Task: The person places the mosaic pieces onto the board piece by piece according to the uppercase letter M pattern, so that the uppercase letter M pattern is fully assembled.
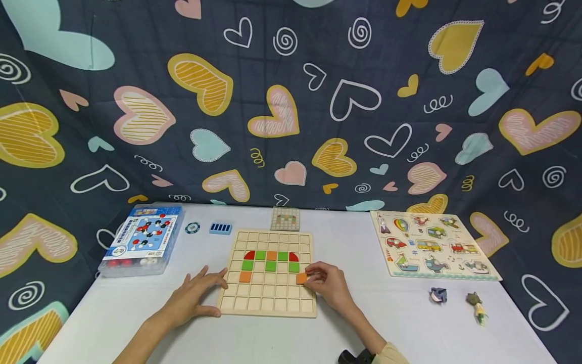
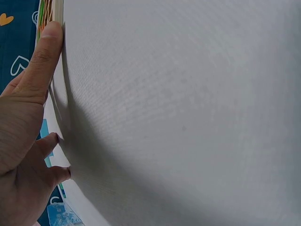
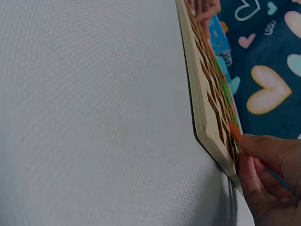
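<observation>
A square wooden grid board (image 1: pixel 268 313) lies on the white table in the head view. Green tiles (image 1: pixel 271 266), red rounded tiles (image 1: pixel 249 255) and orange tiles (image 1: pixel 245 276) fill some of its cells. At the board's right side, my right hand (image 1: pixel 331 288) pinches an orange square tile (image 1: pixel 301 278) between thumb and fingers, over a cell near the right edge. In the right wrist view that tile is tilted close over the grid. My left hand (image 1: pixel 191 296) rests with spread fingers against the board's left edge, its thumb near the front corner.
Behind the board lies a small patterned card (image 1: pixel 285 219). A boxed molecule set (image 1: pixel 141 240), a round token (image 1: pixel 192 228) and a blue slotted piece (image 1: pixel 220 229) are at left. To the right are a picture puzzle (image 1: pixel 436 245) and two small figures (image 1: pixel 438 295).
</observation>
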`<control>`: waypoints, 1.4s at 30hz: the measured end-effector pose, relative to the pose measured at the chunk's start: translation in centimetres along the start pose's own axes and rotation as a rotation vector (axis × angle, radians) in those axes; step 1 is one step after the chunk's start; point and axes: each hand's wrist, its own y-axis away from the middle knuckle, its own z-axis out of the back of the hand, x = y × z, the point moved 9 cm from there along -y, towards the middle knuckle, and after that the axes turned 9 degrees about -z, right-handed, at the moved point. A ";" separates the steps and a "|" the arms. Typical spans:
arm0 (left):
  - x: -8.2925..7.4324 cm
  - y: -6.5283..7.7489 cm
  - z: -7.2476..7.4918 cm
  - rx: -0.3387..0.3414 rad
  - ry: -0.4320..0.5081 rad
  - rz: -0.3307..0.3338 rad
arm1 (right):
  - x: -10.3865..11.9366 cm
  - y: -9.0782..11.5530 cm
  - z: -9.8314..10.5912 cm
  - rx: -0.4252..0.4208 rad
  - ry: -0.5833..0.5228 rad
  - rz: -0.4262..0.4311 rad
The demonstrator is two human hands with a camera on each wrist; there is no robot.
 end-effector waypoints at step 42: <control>0.2 -2.9 1.4 -0.126 -0.442 0.200 | 0.2 1.9 3.1 -0.249 0.912 0.073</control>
